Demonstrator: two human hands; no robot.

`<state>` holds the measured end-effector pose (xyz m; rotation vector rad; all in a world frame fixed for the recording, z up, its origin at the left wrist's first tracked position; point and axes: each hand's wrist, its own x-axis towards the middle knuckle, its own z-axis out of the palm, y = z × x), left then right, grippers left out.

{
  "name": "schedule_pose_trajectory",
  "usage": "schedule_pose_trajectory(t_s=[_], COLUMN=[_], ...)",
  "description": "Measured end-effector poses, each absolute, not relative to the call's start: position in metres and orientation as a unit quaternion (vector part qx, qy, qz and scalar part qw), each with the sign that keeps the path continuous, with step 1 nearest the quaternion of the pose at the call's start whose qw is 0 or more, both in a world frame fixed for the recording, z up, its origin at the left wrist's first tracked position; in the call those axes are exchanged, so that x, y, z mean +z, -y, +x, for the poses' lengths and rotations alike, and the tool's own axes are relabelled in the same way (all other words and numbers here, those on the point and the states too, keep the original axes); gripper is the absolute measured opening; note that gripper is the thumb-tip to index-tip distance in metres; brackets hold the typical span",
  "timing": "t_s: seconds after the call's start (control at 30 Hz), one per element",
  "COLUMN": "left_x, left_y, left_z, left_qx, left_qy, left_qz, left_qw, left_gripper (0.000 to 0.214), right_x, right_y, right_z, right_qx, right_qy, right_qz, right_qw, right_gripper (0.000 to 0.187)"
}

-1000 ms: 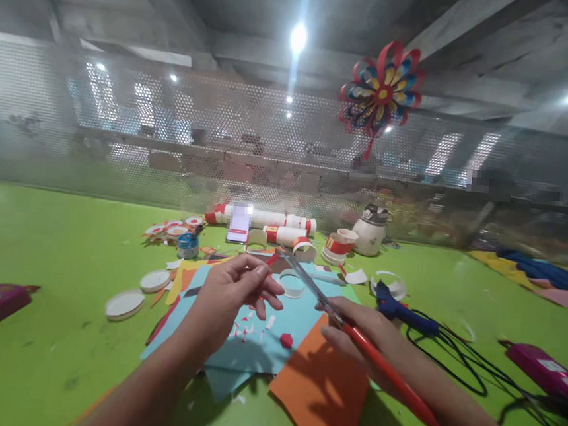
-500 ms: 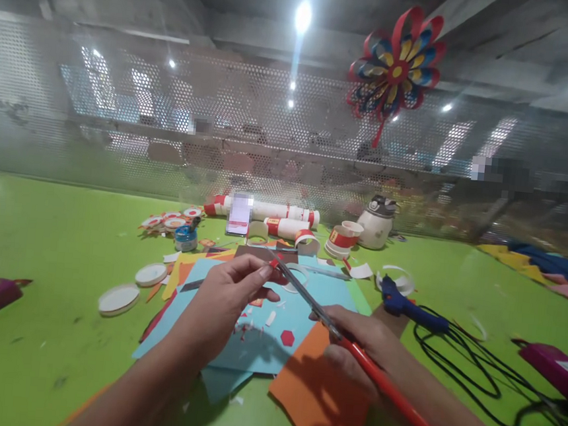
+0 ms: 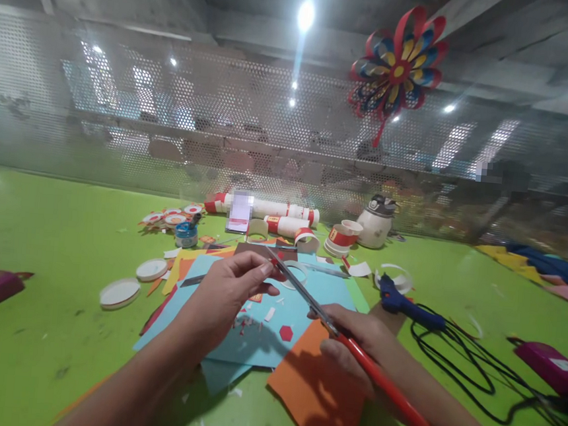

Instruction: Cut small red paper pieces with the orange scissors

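A small red piece of paper [image 3: 276, 261] is pinched between the thumb and fingers of my left hand [image 3: 230, 288]. My right hand [image 3: 359, 342] grips red-handled scissors [image 3: 379, 380], whose blades point up and to the left. The blade tips lie against the red piece, and its exact shape is too small to make out. Below my hands, light blue paper sheets [image 3: 261, 355] carry a red hexagon [image 3: 286, 333], a white scrap [image 3: 269, 314] and several tiny cuttings. Orange paper [image 3: 318, 395] lies under my right hand and its shadow.
A blue glue gun [image 3: 408, 307] with a coiled black cable is at right, near a magenta tool [image 3: 546, 365]. White discs [image 3: 120, 293] lie at left. Behind stand a phone [image 3: 239, 212], paper tubes [image 3: 287, 226], a blue jar [image 3: 186, 234] and a bottle [image 3: 375, 222].
The view has shifted very slightly. Both hands keep nearly the same pose, with the scissor blades still at the red paper.
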<state>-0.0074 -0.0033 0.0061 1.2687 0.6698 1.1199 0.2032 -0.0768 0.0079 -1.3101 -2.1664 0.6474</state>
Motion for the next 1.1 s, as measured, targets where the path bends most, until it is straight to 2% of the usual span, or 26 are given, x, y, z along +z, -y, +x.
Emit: schedule_pose_trajectory(t_s=[0.33,0.73,1.1], left_x=[0.005,0.004,0.004], left_y=[0.002,0.002,0.001], left_z=[-0.008,-0.008,-0.007], left_qx=[0.479,0.477,0.486], left_qy=[-0.293,-0.285,-0.277], left_qz=[0.554,0.563,0.560], left_qw=[0.615,0.612,0.610], left_gripper=[0.017,0.016,0.013], right_x=[0.008,0.005,0.012], right_y=[0.078,0.077,0.080], right_z=[0.203,0.203,0.197], right_qx=[0.231,0.231,0.238], right_qy=[0.799,0.801,0.787], right_qz=[-0.504,-0.496,-0.508], right_qw=[0.231,0.242,0.257], right_gripper=[0.037,0.027,0.033])
